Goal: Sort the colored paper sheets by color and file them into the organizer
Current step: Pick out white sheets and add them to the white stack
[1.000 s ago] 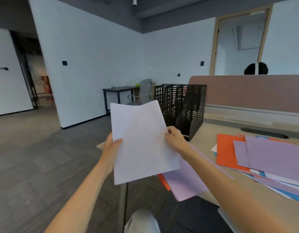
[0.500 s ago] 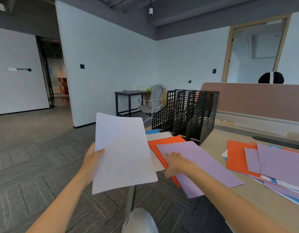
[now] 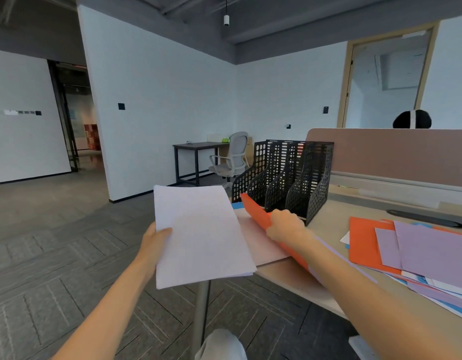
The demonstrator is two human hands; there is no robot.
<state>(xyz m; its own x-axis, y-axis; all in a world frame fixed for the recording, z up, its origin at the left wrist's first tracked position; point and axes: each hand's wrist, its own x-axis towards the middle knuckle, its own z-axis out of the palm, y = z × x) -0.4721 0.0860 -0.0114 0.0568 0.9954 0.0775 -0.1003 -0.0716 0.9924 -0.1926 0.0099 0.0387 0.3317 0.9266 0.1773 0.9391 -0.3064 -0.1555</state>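
My left hand [image 3: 153, 241] grips a stack of pale lilac-white sheets [image 3: 198, 235] by its left edge, held over the desk corner. My right hand [image 3: 285, 226] grips an orange sheet [image 3: 254, 210] together with a purple sheet under my forearm, tilted up on edge off the desk. Beneath them a pale pink-white sheet [image 3: 261, 245] and a blue sheet [image 3: 235, 205] lie flat. The black mesh organizer [image 3: 284, 178] with several slots stands just behind my right hand. A mixed pile of orange, purple, blue and white sheets [image 3: 412, 253] lies to the right.
The wooden desk [image 3: 328, 222] has its left edge and a metal leg [image 3: 201, 307] below my hands. A brown partition [image 3: 391, 154] runs along the back, with a person's head behind it. A small table and office chair [image 3: 228, 159] stand by the far wall.
My right hand has let go of the white stack, reached onto the desk sheets, and now lifts the orange and purple sheets on edge. The left hand keeps the stack and has lowered it.
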